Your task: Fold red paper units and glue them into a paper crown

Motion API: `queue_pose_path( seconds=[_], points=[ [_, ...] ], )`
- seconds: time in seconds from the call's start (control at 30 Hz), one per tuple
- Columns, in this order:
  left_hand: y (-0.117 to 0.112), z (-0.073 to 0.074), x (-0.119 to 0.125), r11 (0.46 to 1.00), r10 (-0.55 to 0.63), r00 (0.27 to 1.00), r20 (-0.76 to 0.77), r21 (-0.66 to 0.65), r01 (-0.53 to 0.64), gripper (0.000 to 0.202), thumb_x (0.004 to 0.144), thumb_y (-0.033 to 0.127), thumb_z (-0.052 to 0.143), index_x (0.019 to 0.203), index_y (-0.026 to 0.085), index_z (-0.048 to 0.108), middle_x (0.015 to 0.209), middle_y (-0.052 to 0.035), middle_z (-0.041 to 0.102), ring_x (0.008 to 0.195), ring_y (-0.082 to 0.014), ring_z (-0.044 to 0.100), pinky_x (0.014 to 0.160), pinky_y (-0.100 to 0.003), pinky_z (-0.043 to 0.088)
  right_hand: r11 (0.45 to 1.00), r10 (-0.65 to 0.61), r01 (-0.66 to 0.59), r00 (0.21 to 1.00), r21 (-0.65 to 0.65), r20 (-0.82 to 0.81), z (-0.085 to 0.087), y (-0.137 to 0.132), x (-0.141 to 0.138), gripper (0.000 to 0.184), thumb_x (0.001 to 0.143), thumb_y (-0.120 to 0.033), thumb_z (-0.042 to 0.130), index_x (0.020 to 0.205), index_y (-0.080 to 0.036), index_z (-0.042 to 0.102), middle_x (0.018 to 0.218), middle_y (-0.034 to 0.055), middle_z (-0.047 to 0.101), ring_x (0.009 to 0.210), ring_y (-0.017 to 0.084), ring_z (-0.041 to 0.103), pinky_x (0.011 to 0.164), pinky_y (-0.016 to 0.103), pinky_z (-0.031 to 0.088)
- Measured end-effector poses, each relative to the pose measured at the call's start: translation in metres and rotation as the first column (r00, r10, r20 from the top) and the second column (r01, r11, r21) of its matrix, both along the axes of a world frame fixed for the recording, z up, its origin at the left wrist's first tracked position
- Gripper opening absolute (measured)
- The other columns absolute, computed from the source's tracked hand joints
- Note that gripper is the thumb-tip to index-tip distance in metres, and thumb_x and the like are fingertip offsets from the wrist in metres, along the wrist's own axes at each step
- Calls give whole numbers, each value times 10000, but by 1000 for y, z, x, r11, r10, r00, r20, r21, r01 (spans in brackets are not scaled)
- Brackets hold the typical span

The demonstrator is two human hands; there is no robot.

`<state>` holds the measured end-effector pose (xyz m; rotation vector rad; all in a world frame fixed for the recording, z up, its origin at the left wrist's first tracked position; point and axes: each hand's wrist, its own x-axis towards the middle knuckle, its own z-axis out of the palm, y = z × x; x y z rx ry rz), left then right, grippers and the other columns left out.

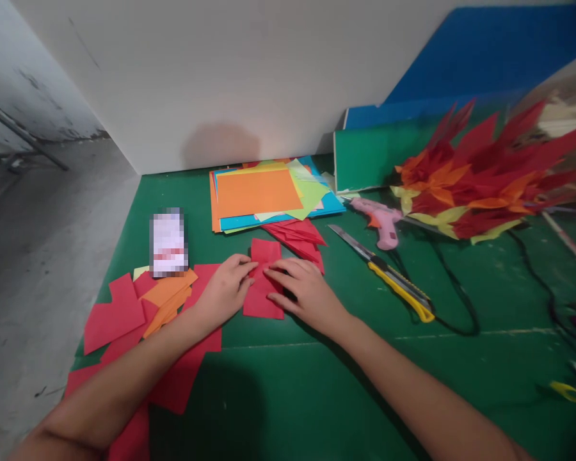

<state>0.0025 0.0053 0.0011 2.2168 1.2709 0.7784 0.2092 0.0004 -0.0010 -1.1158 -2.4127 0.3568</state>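
Note:
A creased piece of red paper (264, 304) lies on the green table in front of me. My left hand (230, 282) is at its left edge, the fingers curled and the fingertips and thumb closed on the paper. From the right, my right hand (307, 291) rests on the same paper with its fingers apart and fingertips touching the surface. Just beyond it sits a bundle of folded red paper pieces (300, 237). More red paper (173, 384) is spread beneath and beside my left forearm, with folded orange paper (168, 298) close by.
A stack of coloured paper sheets (259, 192) lies at the back. A phone (169, 243) is on the left. To the right are a yellow utility knife (398, 285) with its blade out, a pink glue gun (384, 221) with a black cord, and a red-and-orange paper decoration (484, 173).

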Motion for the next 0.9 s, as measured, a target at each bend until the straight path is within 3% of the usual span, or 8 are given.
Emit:
queue_pose_path(
  seconds=[0.2, 0.37, 0.53, 0.73, 0.8, 0.9],
  points=[
    [1, 1, -1, 999, 3, 1000, -11, -33, -3, 270, 861, 70, 518, 1099, 139, 622, 1053, -96, 596, 965, -185, 595, 864, -338, 522, 988, -115, 117, 993, 104, -25, -6, 13, 7, 217, 915, -285, 528, 990, -192, 709, 977, 92, 669, 910, 231, 563, 785, 394, 451],
    [1, 1, -1, 999, 10, 1000, -2, -34, -10, 261, 859, 73, 526, 1093, 131, 625, 1045, -92, 599, 945, -175, 600, 848, -328, 527, 988, -100, 103, 994, 117, -32, -2, 10, 4, 204, 910, -256, 542, 814, -164, 697, 816, 71, 661, 780, 199, 505, 709, 345, 417],
    [0, 0, -1, 998, 28, 1000, 9, -58, -28, 252, 856, 75, 527, 1076, 138, 634, 1029, -82, 598, 886, -156, 605, 789, -296, 534, 995, 103, -103, 994, 11, -43, 5, 4, 11, 190, 895, -250, 572, 733, -164, 624, 768, 53, 618, 749, 176, 486, 691, 314, 392],
    [1, 0, -2, 995, 34, 999, 21, -91, -32, 261, 859, 82, 526, 1081, 162, 638, 1040, -71, 592, 843, -137, 600, 753, -276, 529, 913, 379, -384, 923, -137, -64, 13, -8, 15, 167, 919, -220, 533, 775, -175, 604, 748, 26, 603, 767, 154, 493, 740, 296, 388],
    [1, 0, -2, 995, 34, 999, 20, -94, -32, 263, 860, 87, 526, 1084, 169, 637, 1045, -67, 590, 833, -134, 601, 744, -272, 530, 896, 406, -415, 910, -159, -87, 13, -10, 16, 163, 918, -232, 540, 782, -176, 611, 734, 17, 607, 751, 148, 491, 742, 291, 388],
    [1, 1, -2, 995, 31, 999, 18, -96, -29, 261, 862, 90, 523, 1086, 164, 636, 1047, -68, 590, 822, -132, 602, 737, -271, 531, 907, 351, -376, 924, -192, -152, 9, -8, 18, 180, 914, -263, 554, 773, -178, 628, 731, 20, 620, 762, 149, 512, 727, 284, 393]
  ],
)
